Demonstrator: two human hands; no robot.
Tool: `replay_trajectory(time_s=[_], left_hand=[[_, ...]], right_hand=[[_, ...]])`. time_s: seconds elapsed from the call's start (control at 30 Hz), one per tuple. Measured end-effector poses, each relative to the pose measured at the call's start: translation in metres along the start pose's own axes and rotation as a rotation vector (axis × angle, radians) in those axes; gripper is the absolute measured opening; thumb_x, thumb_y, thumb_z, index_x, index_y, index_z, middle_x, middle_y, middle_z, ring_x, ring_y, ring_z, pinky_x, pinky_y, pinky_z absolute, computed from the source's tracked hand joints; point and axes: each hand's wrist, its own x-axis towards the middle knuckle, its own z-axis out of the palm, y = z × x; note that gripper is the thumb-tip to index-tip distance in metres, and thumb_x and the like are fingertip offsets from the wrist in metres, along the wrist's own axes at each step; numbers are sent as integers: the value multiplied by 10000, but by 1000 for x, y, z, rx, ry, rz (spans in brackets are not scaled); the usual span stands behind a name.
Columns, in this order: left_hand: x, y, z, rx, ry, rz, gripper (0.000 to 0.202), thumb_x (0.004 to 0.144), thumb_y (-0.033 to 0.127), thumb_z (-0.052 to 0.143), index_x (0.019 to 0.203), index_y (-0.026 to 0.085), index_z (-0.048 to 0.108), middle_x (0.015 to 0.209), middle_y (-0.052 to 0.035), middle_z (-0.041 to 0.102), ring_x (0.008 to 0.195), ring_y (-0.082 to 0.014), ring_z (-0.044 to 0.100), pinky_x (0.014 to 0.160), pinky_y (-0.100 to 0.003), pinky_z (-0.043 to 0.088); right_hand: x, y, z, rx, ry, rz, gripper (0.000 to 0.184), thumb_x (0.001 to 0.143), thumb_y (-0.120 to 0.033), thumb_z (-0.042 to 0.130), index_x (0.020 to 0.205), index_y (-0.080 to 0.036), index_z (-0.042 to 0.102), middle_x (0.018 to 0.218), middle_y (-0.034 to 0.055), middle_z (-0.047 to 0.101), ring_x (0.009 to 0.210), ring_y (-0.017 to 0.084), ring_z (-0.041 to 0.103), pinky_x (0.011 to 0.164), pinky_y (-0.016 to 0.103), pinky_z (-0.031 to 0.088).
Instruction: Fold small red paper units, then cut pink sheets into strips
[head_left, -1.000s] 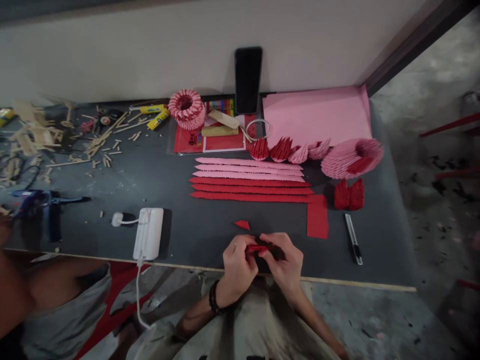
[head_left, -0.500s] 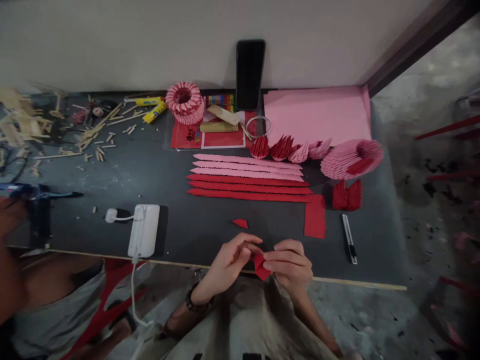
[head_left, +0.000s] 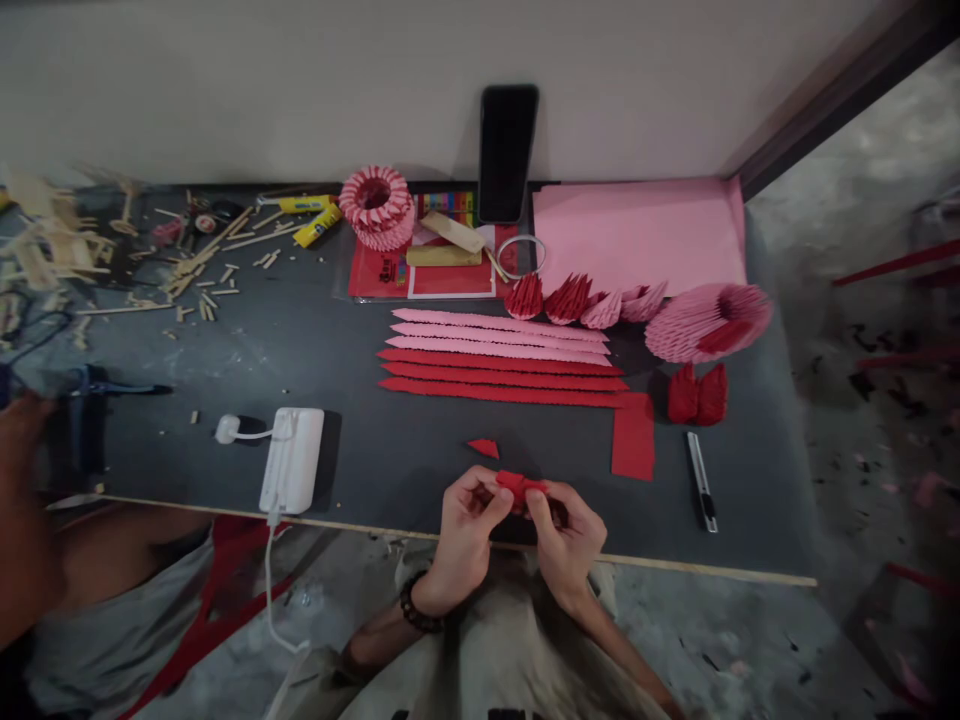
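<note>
Red paper, a small folded piece (head_left: 517,486), sits pinched between the fingertips of both hands just above the near edge of the dark counter (head_left: 375,440). The left hand (head_left: 465,530) closes on its left end with thumb and forefinger, and the right hand (head_left: 568,535) grips its right end in the same way, so the piece bridges the two. A bead bracelet (head_left: 420,610) circles the left wrist.

Just beyond the hands lies a small red triangle (head_left: 484,448), apart from them. To the right, a red paper rectangle (head_left: 634,437) lies flat, with a utility knife (head_left: 702,482) beside it. Farther back, long pink and red strips (head_left: 502,358) run side by side across the counter. Behind them are small folded fans (head_left: 577,298), a pink folded ring (head_left: 705,320), a pink sheet (head_left: 637,235) and a dark phone (head_left: 508,150) propped against the wall. A white power bank (head_left: 292,460) with a cable lies to the left of the hands. At the far left edge, another person's arm (head_left: 26,540) shows.
</note>
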Motion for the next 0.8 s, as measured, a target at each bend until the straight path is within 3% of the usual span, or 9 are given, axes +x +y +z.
replay_trajectory(time_s=[0.17, 0.3, 0.4, 0.5, 0.63, 0.8], left_hand=[[-1, -5, -3, 38, 54, 37, 318, 845, 434, 877, 807, 184, 684, 765, -2, 749, 731, -146, 691, 777, -280, 577], [0, -8, -7, 85, 108, 97, 348, 858, 431, 867, 741, 187, 648, 728, 12, 729, 711, -130, 672, 746, -245, 543], [1, -3, -10, 149, 56, 104, 232, 885, 404, 843, 933, 193, 760, 885, -27, 800, 827, -157, 724, 822, -264, 569], [6, 5, -13, 290, 8, 96, 282, 862, 391, 860, 1057, 191, 820, 990, -65, 836, 915, -192, 755, 877, -290, 590], [12, 9, -16, 478, 43, 108, 208, 868, 394, 847, 870, 186, 861, 841, -52, 838, 792, -179, 747, 777, -269, 589], [13, 2, -18, 394, 71, 86, 198, 846, 407, 864, 896, 217, 883, 860, -46, 857, 784, -182, 771, 786, -276, 623]], right_hand=[[4, -3, -1, -62, -21, 6, 138, 940, -344, 767, 968, -220, 821, 849, 22, 816, 665, 148, 723, 607, 252, 600], [3, -5, 4, 47, 34, 121, 188, 900, -352, 814, 957, -172, 817, 827, 32, 828, 664, 145, 747, 621, 231, 621], [7, -7, 5, 71, 19, 146, 185, 879, -349, 831, 926, -170, 820, 808, 29, 826, 652, 142, 744, 619, 221, 620], [10, -9, 3, 28, -43, 122, 182, 873, -363, 830, 900, -183, 830, 807, 31, 831, 670, 161, 761, 643, 238, 634], [12, -10, 1, -45, -81, 55, 139, 894, -339, 808, 940, -209, 833, 834, 20, 832, 703, 164, 773, 682, 258, 647], [13, -10, 3, -83, -22, -160, 44, 904, -249, 805, 941, -232, 821, 850, 18, 816, 713, 148, 765, 632, 243, 635]])
